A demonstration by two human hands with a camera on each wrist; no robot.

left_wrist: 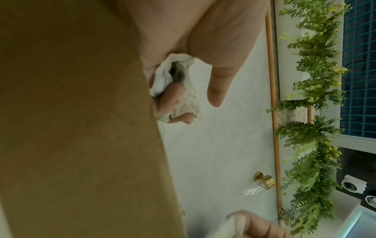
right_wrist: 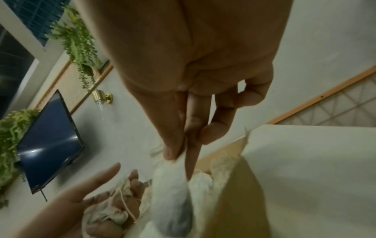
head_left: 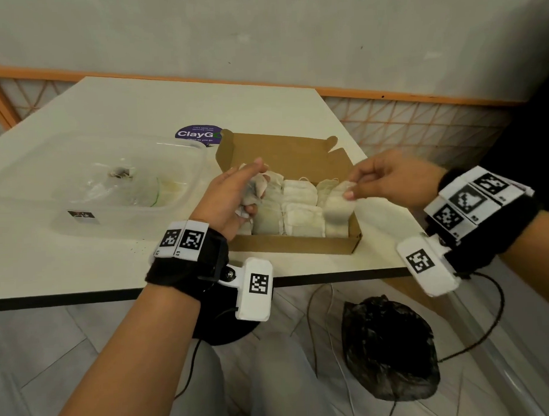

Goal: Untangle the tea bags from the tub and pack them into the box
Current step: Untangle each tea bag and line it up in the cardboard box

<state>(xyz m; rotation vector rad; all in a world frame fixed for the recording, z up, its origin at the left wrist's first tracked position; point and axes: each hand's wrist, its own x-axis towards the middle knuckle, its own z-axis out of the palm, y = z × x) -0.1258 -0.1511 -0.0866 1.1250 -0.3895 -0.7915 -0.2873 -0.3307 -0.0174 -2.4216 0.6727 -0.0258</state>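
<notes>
An open brown cardboard box sits mid-table with several pale tea bags packed in rows. My right hand pinches one tea bag by its top edge, hanging it over the box's right end; the same tea bag shows in the right wrist view. My left hand hovers over the box's left end, its lower fingers curled round a crumpled tea bag, index finger and thumb extended. That crumpled tea bag shows in the left wrist view. The clear plastic tub stands left of the box, holding only scraps.
A purple round sticker lies on the table behind the box. The table's front edge is near my wrists. Below it a black plastic bag and cables lie on the floor. A wall stands behind the table.
</notes>
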